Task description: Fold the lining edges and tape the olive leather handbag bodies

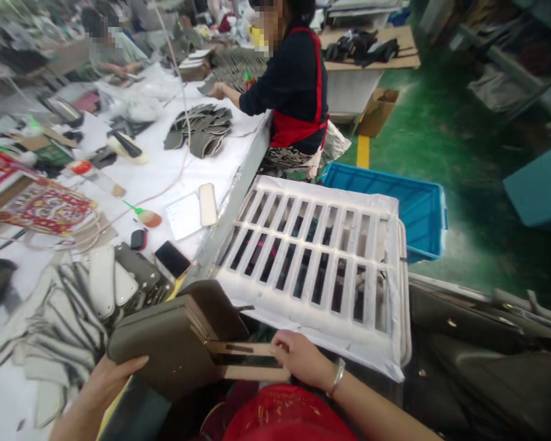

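An olive-grey bag body (165,343) is held up over the lap, tilted, with a flap of the same colour at its upper right. My left hand (112,380) grips its lower left side, thumb on the outer face. Two pale tan strips (252,372) stick out of the bag to the right. My right hand (298,355), with a bangle at the wrist, has its fingers closed at the end of the upper strip. Left of the bag, grey-white flat pieces (68,312) and olive parts (142,275) lie piled on the white table (165,177).
A white slatted rack (298,245) stands ahead, with a blue crate (422,214) behind it. A phone (172,258) lies near the table edge. Dark olive bags (477,349) are at the right. A person in a red apron sits beyond the rack.
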A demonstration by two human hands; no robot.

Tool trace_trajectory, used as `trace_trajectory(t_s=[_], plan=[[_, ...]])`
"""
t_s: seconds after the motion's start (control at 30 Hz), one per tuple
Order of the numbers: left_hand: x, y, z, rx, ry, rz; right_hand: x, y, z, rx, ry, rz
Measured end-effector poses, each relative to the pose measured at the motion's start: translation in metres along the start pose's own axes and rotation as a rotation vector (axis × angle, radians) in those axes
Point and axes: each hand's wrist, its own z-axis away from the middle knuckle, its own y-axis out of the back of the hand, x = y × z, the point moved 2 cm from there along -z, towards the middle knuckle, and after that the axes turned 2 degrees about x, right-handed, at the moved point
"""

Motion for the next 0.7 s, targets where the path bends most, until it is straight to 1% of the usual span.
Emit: trace_trajectory(t_s=[0.03,0.07,0.1,0.17,0.23,0.3,0.37,0.43,0.5,0.57,0.63,0.7], plan=[[-0.004,0.002,-0.002,-0.025,0.014,0.06,-0.019,-0.014,-0.008,-0.066,0.11,0.078],[-0.008,0.003,-0.004,-0.042,0.019,0.118,-0.036,-0.031,-0.016,-0.141,0.185,0.129],[-0.013,0.005,-0.006,-0.042,0.02,0.174,-0.051,-0.05,-0.025,-0.214,0.221,0.168],[-0.022,0.008,-0.009,-0.007,0.019,0.258,-0.07,-0.087,-0.044,-0.285,0.203,0.261],[-0.029,0.012,-0.014,0.056,0.061,0.34,-0.082,-0.117,-0.058,-0.243,0.138,0.277],[-0.033,0.016,-0.019,0.151,0.125,0.431,-0.093,-0.138,-0.066,-0.245,0.111,0.227],[-0.034,0.022,-0.022,0.229,0.173,0.502,-0.106,-0.151,-0.065,-0.296,0.123,0.135],[-0.035,0.028,-0.023,0.277,0.192,0.539,-0.121,-0.156,-0.06,-0.297,0.152,0.123],[-0.037,0.034,-0.021,0.321,0.198,0.562,-0.134,-0.159,-0.051,-0.329,0.213,0.233],[-0.042,0.041,-0.017,0.379,0.204,0.58,-0.142,-0.163,-0.044,-0.446,0.327,0.375],[-0.048,0.046,-0.016,0.433,0.207,0.593,-0.141,-0.169,-0.04,-0.575,0.451,0.472],[-0.055,0.049,-0.019,0.464,0.203,0.598,-0.132,-0.174,-0.042,-0.595,0.551,0.603]])
